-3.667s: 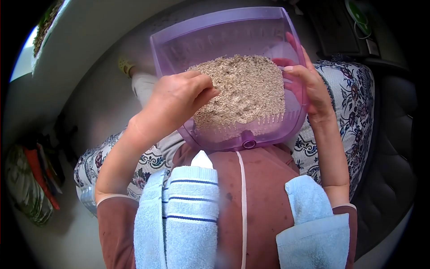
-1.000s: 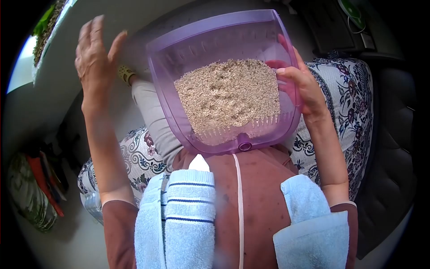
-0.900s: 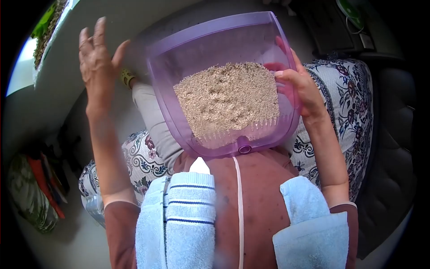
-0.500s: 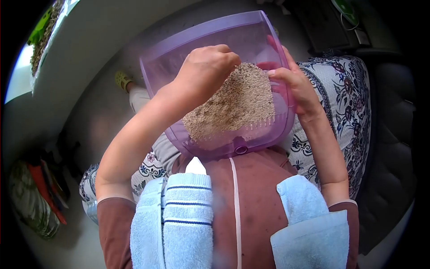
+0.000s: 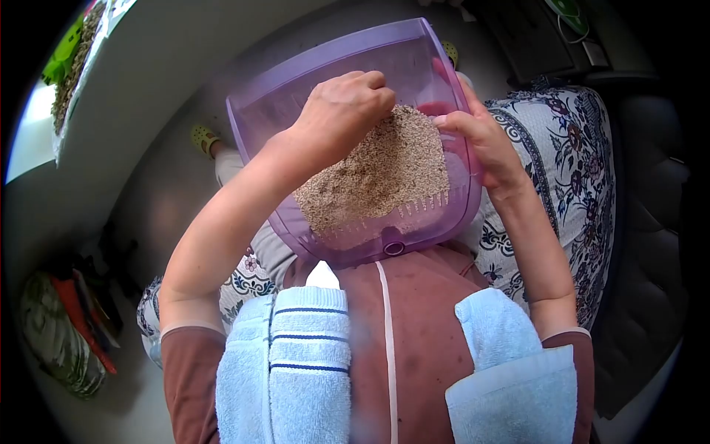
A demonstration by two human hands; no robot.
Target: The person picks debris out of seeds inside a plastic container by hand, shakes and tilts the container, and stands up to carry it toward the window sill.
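Observation:
A purple see-through plastic bin [image 5: 325, 63] rests tilted against my lap, with a heap of pale, coarse grains [image 5: 399, 170] in it. My right hand [image 5: 484, 137] grips the bin's right side, its thumb inside the wall and the fingers behind the plastic. Over the upper left part of the grains is my left hand [image 5: 351, 107], closed with fingertips pinched together near the heap's top edge. Whatever lies between those fingertips is too small or hidden to make out. A round hole in a spout shows at the bin's near edge.
Floral cloth [image 5: 569, 155] covers the seat on both sides of me. Blue towels [image 5: 310, 362] hang over my chest. Bags [image 5: 63, 333] stand on the floor at the left. A ledge with green leaves [image 5: 66, 55] is at the upper left, a dark cabinet [image 5: 532, 44] at the upper right.
My left hand was raised and spread at the left about a second ago; now it is closed over the grains. The bin has shifted slightly left, still held by my right hand.

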